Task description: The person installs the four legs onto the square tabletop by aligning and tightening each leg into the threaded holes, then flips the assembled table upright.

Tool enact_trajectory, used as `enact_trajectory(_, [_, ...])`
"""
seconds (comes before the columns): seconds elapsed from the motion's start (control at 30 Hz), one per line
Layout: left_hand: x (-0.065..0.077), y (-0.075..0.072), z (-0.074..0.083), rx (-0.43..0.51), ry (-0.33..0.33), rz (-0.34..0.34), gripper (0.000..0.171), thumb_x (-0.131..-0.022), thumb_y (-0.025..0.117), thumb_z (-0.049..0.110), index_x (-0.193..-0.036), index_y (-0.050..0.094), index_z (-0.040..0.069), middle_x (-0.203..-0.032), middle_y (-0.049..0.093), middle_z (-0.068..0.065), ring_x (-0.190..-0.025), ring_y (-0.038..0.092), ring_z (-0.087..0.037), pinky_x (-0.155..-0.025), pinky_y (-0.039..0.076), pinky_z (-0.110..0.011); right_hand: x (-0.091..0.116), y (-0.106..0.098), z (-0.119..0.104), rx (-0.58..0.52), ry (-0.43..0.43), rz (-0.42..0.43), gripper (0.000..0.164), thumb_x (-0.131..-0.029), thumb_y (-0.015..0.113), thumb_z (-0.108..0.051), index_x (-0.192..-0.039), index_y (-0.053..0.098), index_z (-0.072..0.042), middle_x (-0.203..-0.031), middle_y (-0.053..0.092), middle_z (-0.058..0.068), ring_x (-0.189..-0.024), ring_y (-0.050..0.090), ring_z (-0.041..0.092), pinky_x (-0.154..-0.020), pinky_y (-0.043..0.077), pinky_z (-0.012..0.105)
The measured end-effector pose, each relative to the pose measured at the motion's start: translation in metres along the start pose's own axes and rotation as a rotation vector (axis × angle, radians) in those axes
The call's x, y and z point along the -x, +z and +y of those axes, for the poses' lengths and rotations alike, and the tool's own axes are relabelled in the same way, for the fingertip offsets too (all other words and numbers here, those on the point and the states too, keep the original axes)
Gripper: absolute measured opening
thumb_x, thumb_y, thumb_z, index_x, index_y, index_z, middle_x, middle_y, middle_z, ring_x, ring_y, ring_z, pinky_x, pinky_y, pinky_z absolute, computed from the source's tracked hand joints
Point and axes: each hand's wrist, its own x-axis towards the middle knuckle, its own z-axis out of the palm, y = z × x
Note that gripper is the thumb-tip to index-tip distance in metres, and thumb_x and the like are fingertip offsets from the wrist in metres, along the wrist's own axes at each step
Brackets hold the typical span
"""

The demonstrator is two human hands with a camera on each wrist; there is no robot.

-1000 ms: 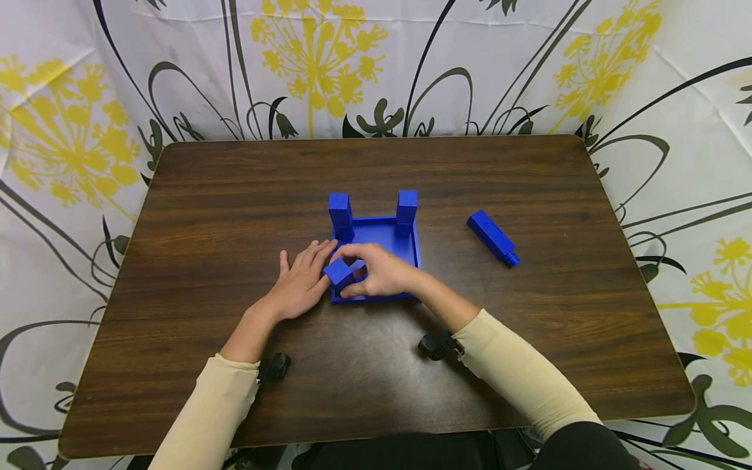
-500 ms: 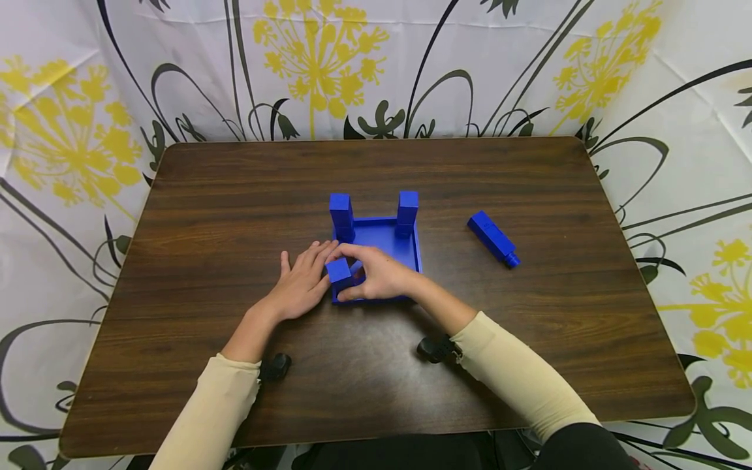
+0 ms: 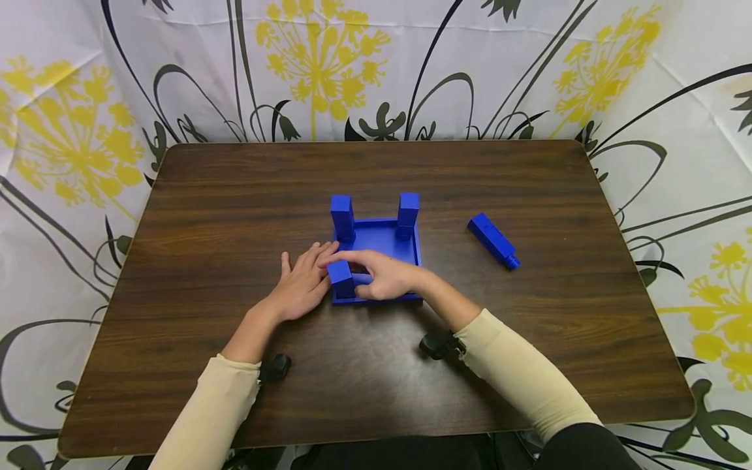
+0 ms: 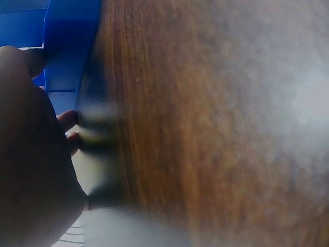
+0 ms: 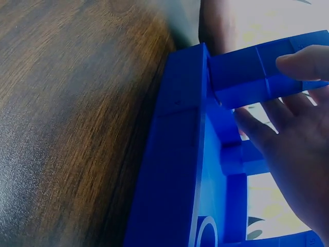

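Note:
A shallow blue square frame point(image 3: 382, 236) with a raised rim lies on the table. Square blue posts stand at three corners: the far left post point(image 3: 342, 217), the far right post point(image 3: 407, 214) and the near left post point(image 3: 340, 279). My right hand point(image 3: 388, 275) is around the near left post, index finger stretched past its top and thumb off its right side. In the right wrist view a round socket point(image 5: 207, 234) shows in the frame's near right corner. My left hand point(image 3: 298, 284) lies with straight fingers along the frame's left side.
A loose blue post point(image 3: 492, 239) with a round threaded end lies to the right on the brown wooden table point(image 3: 558, 294). Behind the table hangs a white cloth point(image 3: 446, 39) with yellow and grey flowers.
My right hand has loosened from the near left post: the thumb has drawn away to the right and the index finger has straightened. The post has turned and settled upright. My left hand stays put.

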Motion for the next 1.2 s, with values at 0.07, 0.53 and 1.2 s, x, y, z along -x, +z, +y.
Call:
enact_trajectory(0.07, [0.0002, 0.0000, 0.0000, -0.009, 0.002, -0.005, 0.059, -0.106, 0.033, 0.034, -0.160, 0.011, 0.022, -0.163, 0.013, -0.007, -0.149, 0.005, -0.033, -0.103, -0.010, -0.073, 0.0000, 0.0003, 0.0016, -0.022, -0.020, -0.008, 0.071, -0.080, 0.054, 0.013, -0.148, 0.039, -0.003, -0.154, 0.035, 0.014, -0.143, 0.025, 0.012, -0.113, 0.028, 0.036])
enact_trajectory(0.53, [0.0010, -0.0003, -0.0011, 0.008, -0.015, -0.011, 0.062, -0.104, 0.036, 0.028, -0.160, 0.007, 0.025, -0.163, 0.012, -0.006, -0.149, 0.004, -0.032, -0.104, -0.011, -0.072, -0.0009, 0.0000, 0.0003, -0.057, 0.036, 0.024, 0.063, -0.087, 0.067, 0.006, -0.145, 0.042, 0.003, -0.150, 0.041, 0.018, -0.137, 0.038, 0.019, -0.106, 0.038, 0.034])
enact_trajectory(1.2, [0.0007, 0.0014, -0.0007, 0.028, -0.014, 0.005, 0.060, -0.106, 0.028, 0.045, -0.159, 0.009, 0.026, -0.162, 0.014, -0.006, -0.149, 0.005, -0.032, -0.104, -0.011, -0.071, -0.0040, 0.0076, -0.0002, 0.058, 0.092, 0.179, 0.048, -0.080, 0.080, -0.006, -0.122, 0.057, -0.005, -0.126, 0.058, 0.009, -0.113, 0.055, 0.019, -0.089, 0.051, 0.029])
